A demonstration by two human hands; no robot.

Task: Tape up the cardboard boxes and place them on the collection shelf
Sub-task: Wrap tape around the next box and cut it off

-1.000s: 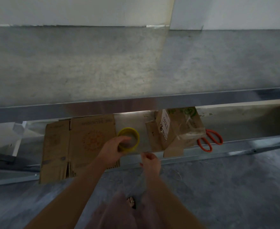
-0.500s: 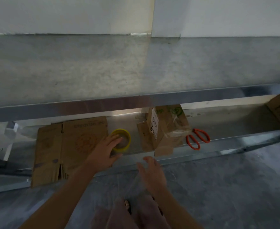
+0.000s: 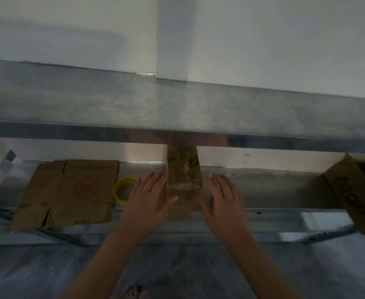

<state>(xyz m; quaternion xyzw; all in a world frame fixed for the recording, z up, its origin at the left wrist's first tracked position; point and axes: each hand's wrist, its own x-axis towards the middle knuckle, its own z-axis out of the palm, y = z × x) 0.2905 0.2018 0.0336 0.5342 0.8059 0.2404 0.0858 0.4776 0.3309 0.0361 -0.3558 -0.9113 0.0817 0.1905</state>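
1. A metal rack stands against a white wall (image 3: 263, 39). Its upper shelf (image 3: 177, 108) is dull grey sheet metal and fills the middle of the view.
2. The lower shelf (image 3: 274, 186) is the same grey metal, with a bright front rail along its near edge. The floor (image 3: 198, 266) near the person is mottled grey.
3. There are three cardboard pieces, all on the lower shelf.
   - A small taped box (image 3: 182, 182) stands upright in the middle, its top hidden behind the upper shelf's edge.
   - A flattened carton (image 3: 69, 190) lies at the left.
   - An open box (image 3: 354, 195) with dark lettering sits tilted at the far right.
4. One yellow tape roll (image 3: 124, 190) lies between the flattened carton and the small taped box, just beside the left hand.
5. Two hands flank the small taped box.
   - The left hand (image 3: 149, 199) has straight, spread fingers along the box's left side, with its thumb across the near face. It presses rather than grasps.
   - The right hand (image 3: 222, 201) is also flat, with straight fingers, just beside the box's right side. Whether it touches the box cannot be told.
6. One red sliver (image 3: 211, 200) shows at the right palm; what it is cannot be told.
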